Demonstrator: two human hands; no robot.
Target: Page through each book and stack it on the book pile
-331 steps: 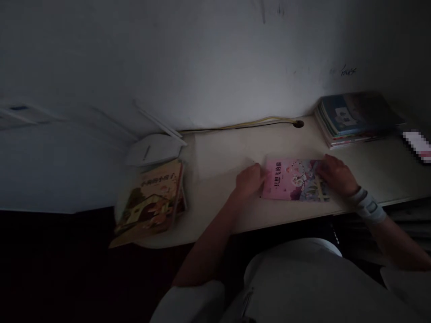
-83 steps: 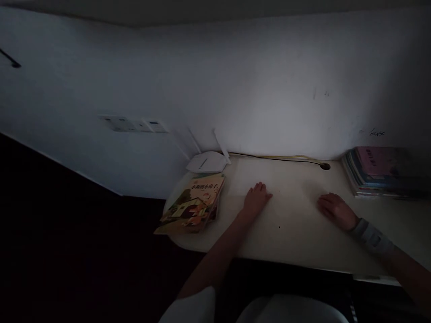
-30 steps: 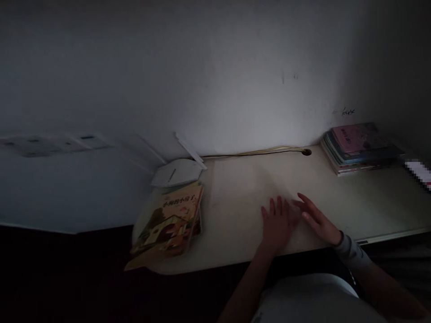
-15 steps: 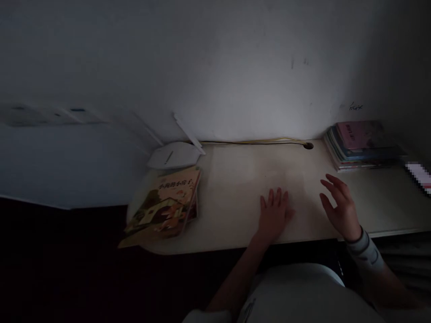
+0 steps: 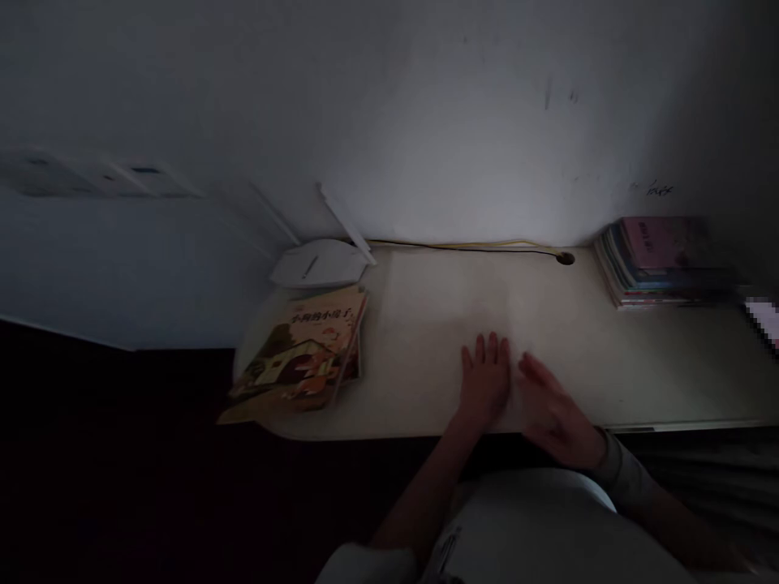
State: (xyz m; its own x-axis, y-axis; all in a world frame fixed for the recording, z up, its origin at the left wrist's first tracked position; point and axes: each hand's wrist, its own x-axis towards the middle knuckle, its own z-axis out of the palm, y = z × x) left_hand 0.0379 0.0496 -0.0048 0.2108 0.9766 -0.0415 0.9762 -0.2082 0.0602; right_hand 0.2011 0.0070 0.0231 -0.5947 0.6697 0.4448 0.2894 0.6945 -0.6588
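My left hand point(image 5: 485, 380) lies flat, palm down, on the pale desk point(image 5: 426, 324) near its front edge, fingers stretched out and empty. My right hand point(image 5: 555, 414) is just to its right, fingers extended and open, holding nothing, almost touching the left hand. A stack of picture books point(image 5: 298, 353) with a yellow-brown cover lies at the desk's left end. Another stack of books point(image 5: 660, 259), a pink one on top, sits at the far right by the wall.
A white router point(image 5: 316, 264) with antennas stands at the back left against the wall. A thin cable point(image 5: 475, 245) runs along the wall to a hole point(image 5: 565, 258) in the desk. The room is dim; my lap is below the desk edge.
My right hand has come down and leftward from a raised position to beside the left hand. The left hand has stayed flat on the desk. The pink book moved earlier onto the right stack.
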